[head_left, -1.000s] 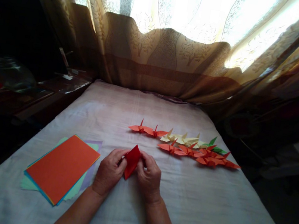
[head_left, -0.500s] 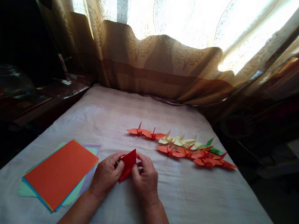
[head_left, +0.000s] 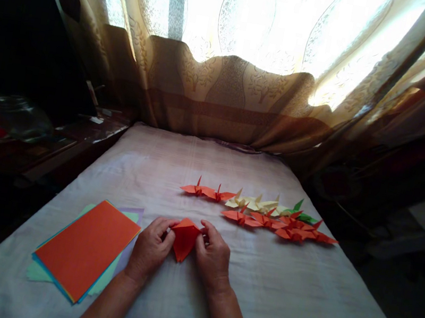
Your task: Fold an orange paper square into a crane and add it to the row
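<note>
Folded red paper (head_left: 185,236), matte, kite-like shape: wide flat top edge, tapering to a point toward the person. Centre crease visible, faces slightly raised off the cloth. It sits between both hands, low over the table, roughly centre of the near half.

Left hand (head_left: 150,248) pinches the paper's left upper corner, thumb and forefinger pressed together on it, other fingers curled. Right hand (head_left: 214,256) pinches the right upper corner the same way, fingertips closed on the edge. Both wrists rest on or just above the cloth; cannot tell which.

Table (head_left: 295,301) covered in pale woven cloth with faint stripe lines, slightly wrinkled.

Left of the left hand, near but apart: stack of flat paper sheets (head_left: 88,247), rectangular, orange sheet on top, blue, green and lilac edges fanning out under it.

Beyond the grip and off to the right: finished origami cranes (head_left: 260,212), pointed wings and necks, in two loose rows, orange-red ones, pale yellow ones, one green at the far right end. Some touching or overlapping.

Behind the table: curtain (head_left: 227,91), tan fabric with leaf pattern, sheer lace panels above, backlit bright. Dark clutter on a side surface far left, too dim to tell.
</note>
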### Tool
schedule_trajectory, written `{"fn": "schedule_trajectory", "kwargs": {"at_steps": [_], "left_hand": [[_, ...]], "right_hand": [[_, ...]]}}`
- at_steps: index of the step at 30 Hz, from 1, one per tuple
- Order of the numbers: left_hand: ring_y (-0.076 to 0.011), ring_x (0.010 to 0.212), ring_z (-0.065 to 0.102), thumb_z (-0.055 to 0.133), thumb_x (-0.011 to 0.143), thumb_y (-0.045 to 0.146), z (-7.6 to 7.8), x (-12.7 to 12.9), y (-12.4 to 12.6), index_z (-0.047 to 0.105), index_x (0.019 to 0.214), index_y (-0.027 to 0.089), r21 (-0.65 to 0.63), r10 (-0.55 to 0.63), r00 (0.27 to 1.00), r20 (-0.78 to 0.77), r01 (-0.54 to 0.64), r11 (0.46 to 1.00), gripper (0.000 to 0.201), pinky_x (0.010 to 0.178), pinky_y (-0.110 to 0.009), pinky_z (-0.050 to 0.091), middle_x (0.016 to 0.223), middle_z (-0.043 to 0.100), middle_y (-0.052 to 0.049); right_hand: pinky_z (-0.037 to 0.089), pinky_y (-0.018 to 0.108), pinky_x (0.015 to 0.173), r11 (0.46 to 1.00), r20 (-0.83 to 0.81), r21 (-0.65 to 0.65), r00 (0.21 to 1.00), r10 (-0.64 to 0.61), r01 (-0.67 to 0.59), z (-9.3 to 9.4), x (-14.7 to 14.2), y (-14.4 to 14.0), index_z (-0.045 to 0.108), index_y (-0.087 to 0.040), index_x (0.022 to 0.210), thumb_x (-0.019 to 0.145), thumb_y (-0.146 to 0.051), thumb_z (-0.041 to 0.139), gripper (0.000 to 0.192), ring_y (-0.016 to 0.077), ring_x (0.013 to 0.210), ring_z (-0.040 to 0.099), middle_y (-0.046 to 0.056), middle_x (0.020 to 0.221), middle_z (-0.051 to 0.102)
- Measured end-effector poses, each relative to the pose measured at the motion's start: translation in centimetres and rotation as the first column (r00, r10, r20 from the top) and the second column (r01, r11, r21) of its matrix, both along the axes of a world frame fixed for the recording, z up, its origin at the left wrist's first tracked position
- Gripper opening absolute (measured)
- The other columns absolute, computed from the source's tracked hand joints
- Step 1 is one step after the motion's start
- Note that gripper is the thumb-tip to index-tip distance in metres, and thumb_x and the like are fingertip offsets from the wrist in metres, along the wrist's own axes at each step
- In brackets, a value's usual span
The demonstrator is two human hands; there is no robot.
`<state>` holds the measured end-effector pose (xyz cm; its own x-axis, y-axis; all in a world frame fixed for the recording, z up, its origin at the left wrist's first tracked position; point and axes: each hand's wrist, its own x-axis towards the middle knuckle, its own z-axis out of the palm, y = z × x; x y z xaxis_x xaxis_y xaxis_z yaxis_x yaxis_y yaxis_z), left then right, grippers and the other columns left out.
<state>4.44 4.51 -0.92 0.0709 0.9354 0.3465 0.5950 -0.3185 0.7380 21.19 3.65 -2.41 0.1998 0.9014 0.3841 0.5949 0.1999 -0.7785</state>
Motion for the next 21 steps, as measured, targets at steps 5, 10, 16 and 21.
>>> {"fn": "schedule_trajectory", "kwargs": {"at_steps": [5, 10, 16, 21], "left_hand": [[-0.022, 0.111, 0.062, 0.048, 0.082, 0.013, -0.4, -0.7, 0.0, 0.066, 0.119, 0.023, 0.092, -0.058, 0.981, -0.185, 0.076, 0.993, 0.042, 0.098, -0.038, 0.05, 0.119, 0.069, -0.006], [-0.0262, 0.132, 0.049, 0.047, 0.08, 0.006, -1.0, -1.8, 0.3, 0.056, 0.135, 0.028, 0.087, -0.151, 0.922, -0.356, 0.193, 0.977, 0.06, 0.11, -0.051, 0.037, 0.136, 0.061, -0.004], [-0.0255, 0.12, 0.06, 0.048, 0.088, 0.015, -1.1, -1.9, 0.4, 0.062, 0.128, 0.026, 0.068, -0.168, 0.918, -0.359, 0.206, 0.976, 0.044, 0.107, -0.052, 0.04, 0.124, 0.069, -0.006], [-0.0232, 0.1, 0.069, 0.046, 0.095, 0.025, -0.7, -1.6, 0.5, 0.069, 0.116, 0.023, 0.188, -0.049, 0.949, -0.31, 0.111, 0.976, 0.031, 0.095, -0.042, 0.05, 0.109, 0.075, -0.007]], "right_hand": [[0.056, 0.027, 0.074, 0.993, -0.004, 0.078, 0.996, 0.086, -0.086, 0.1, 0.6, 0.1, 0.071, -0.02, 0.096, 0.083, -0.017, 0.048, 0.026, 0.017, 0.078, 0.068, 0.005, 0.089, 0.073], [0.055, 0.027, 0.078, 0.984, 0.006, 0.12, 0.991, 0.132, -0.132, 0.1, 0.9, 0.1, 0.071, -0.022, 0.092, 0.082, -0.011, 0.05, 0.026, 0.0164, 0.082, 0.069, 0.004, 0.088, 0.072], [0.056, 0.029, 0.075, 0.976, 0.087, 0.201, 0.994, 0.064, -0.08, 0.3, 0.5, 0.0, 0.067, -0.021, 0.1, 0.084, -0.012, 0.051, 0.025, 0.0174, 0.081, 0.067, 0.005, 0.09, 0.07], [0.055, 0.035, 0.085, 0.926, 0.112, 0.375, 0.994, 0.008, -0.049, 1.6, -0.1, -0.4, 0.063, -0.021, 0.096, 0.085, -0.016, 0.056, 0.014, 0.0201, 0.092, 0.064, 0.007, 0.094, 0.067]]}}
